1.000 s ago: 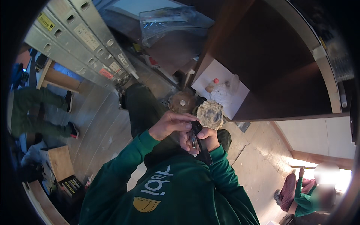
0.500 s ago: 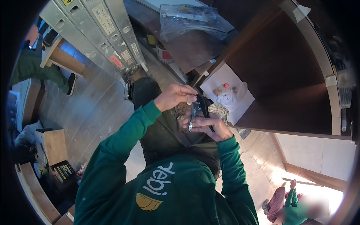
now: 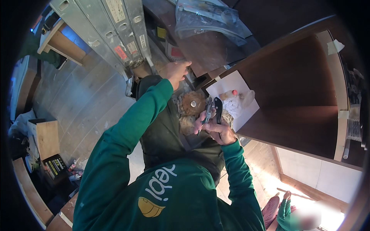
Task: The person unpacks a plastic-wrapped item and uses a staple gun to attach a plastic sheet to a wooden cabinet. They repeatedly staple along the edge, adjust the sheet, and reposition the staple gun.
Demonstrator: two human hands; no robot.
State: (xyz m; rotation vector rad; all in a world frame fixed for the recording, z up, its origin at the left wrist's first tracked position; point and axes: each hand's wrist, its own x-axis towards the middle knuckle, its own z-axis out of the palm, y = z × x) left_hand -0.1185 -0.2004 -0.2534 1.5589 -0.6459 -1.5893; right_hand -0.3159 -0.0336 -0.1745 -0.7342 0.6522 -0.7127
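1. Gripping a black tool (image 3: pixel 219 109) and a slim metal piece (image 3: pixel 208 111) in the right hand (image 3: pixel 217 129), fingers closed around both, at 3 o'clock from mid-view; not revealing whether joined.
2. Hovering with the left hand (image 3: pixel 175 73) at 11 o'clock from the tool, forefinger outstretched; cannot tell if pinching anything.
3. Seemingly managing the tool one-handed; probably calling for a firm right grip, fingertips clear of the metal.
4. Having a round brown piece (image 3: pixel 192 103) at 9 o'clock, a white sheet (image 3: pixel 231 81) at 2.
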